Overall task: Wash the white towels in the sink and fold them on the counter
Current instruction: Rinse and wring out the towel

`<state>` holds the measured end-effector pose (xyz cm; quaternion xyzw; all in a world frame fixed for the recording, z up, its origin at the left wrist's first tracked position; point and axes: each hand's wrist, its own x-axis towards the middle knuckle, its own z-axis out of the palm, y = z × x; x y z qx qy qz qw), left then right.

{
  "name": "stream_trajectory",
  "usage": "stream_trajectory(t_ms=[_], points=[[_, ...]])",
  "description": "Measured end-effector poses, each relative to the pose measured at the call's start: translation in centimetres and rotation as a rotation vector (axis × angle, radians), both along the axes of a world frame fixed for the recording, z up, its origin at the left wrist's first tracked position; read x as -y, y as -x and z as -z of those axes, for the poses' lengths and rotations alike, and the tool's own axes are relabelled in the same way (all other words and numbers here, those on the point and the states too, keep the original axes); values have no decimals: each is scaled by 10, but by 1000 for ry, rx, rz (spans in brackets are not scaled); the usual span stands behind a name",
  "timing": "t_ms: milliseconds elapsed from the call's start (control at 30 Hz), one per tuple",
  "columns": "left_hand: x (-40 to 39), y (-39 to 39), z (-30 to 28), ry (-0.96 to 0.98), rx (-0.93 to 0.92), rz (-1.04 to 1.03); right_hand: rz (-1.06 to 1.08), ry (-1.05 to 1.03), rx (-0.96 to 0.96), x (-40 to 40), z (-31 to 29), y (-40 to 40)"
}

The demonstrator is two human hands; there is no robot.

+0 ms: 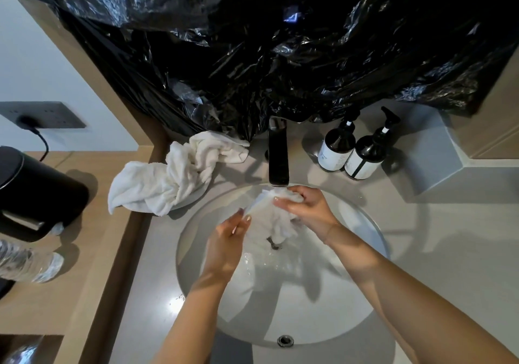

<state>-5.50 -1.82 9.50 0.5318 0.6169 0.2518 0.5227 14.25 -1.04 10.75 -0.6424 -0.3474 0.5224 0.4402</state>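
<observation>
A wet white towel [276,222] hangs bunched over the round white sink [280,316], just below the dark faucet [278,156]. My right hand [306,209] grips its upper bunch. My left hand [227,240] pinches its left edge between thumb and fingers. Water pools in the basin around the drain. A second white towel [171,178] lies crumpled on the grey counter [449,237], left of the faucet, partly over the sink's rim.
Two dark pump bottles [351,147] stand right of the faucet, beside a grey box [429,156]. Black plastic sheeting [280,49] covers the wall behind. A black kettle [36,195] and a plastic water bottle [28,265] sit on the wooden shelf at left.
</observation>
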Motion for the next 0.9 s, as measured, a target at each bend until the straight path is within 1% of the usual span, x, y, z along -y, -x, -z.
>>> stream_trajectory(t_ms=[100, 233, 333, 367, 433, 500, 567, 633, 700, 767, 833, 900], points=[[1, -4, -11, 20, 298, -35, -74, 0, 58, -12, -1, 2], [-2, -9, -21, 8, 395, -46, -93, 26, 74, -20, 3, 1], [-13, -15, -29, 71, 603, -117, -88, -97, 109, -13, 7, -2], [-18, -19, -34, 87, 643, -156, -62, -140, 96, -10, 7, -3], [-30, -26, -43, 129, 665, -227, -34, -169, 77, -3, 8, -9], [-39, -32, -50, 160, 660, -222, -57, -146, 80, 3, 9, -16], [-40, -33, -55, 185, 663, -227, -144, -88, 91, 10, 15, -20], [-37, -31, -56, 184, 681, -199, -277, -44, 108, 20, 20, -16], [-31, -28, -60, 191, 709, -179, -386, -26, 52, 29, 25, -1], [-28, -26, -63, 241, 752, -218, -472, -23, 10, 36, 35, 19], [-26, -25, -68, 243, 792, -246, -471, -21, 134, 34, 44, 39], [-25, -24, -70, 213, 824, -265, -384, -58, 310, 27, 48, 52]])
